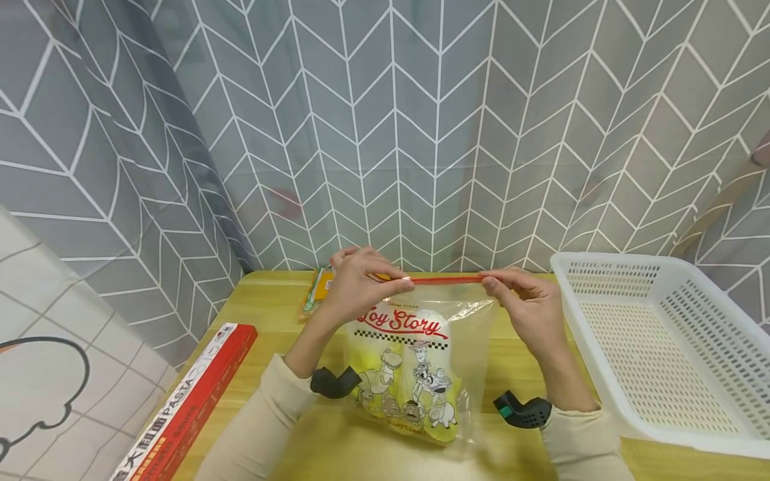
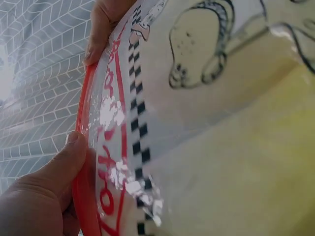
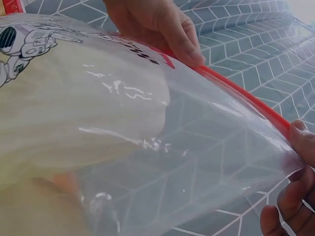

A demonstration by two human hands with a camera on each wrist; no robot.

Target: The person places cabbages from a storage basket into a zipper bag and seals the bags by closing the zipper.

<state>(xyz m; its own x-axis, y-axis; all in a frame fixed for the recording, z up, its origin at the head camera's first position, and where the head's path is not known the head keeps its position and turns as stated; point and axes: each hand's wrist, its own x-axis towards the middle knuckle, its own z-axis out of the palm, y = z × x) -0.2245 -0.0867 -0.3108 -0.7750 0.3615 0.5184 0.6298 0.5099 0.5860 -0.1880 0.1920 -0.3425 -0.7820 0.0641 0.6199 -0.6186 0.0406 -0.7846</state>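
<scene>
A clear zip bag (image 1: 472,347) printed with "Toy Story" and cartoon figures stands upright over the table, with a white and yellow item inside; its exact kind is hard to tell. Along its top runs a red zip strip (image 1: 448,280). My left hand (image 1: 359,284) pinches that strip left of the middle between thumb and fingers. Toward the strip's right end, my right hand (image 1: 532,307) pinches it too. In the left wrist view the left thumb lies along the red strip (image 2: 84,108). The right wrist view shows the right hand (image 3: 301,157) at the bag's corner.
At the left lies a long red and white pasta box (image 1: 186,407). An orange and green packet (image 1: 319,288) sits behind the left hand, partly hidden. A white plastic basket (image 1: 586,354) stands at the right. A grey patterned curtain (image 1: 415,133) hangs behind the wooden table (image 1: 265,307).
</scene>
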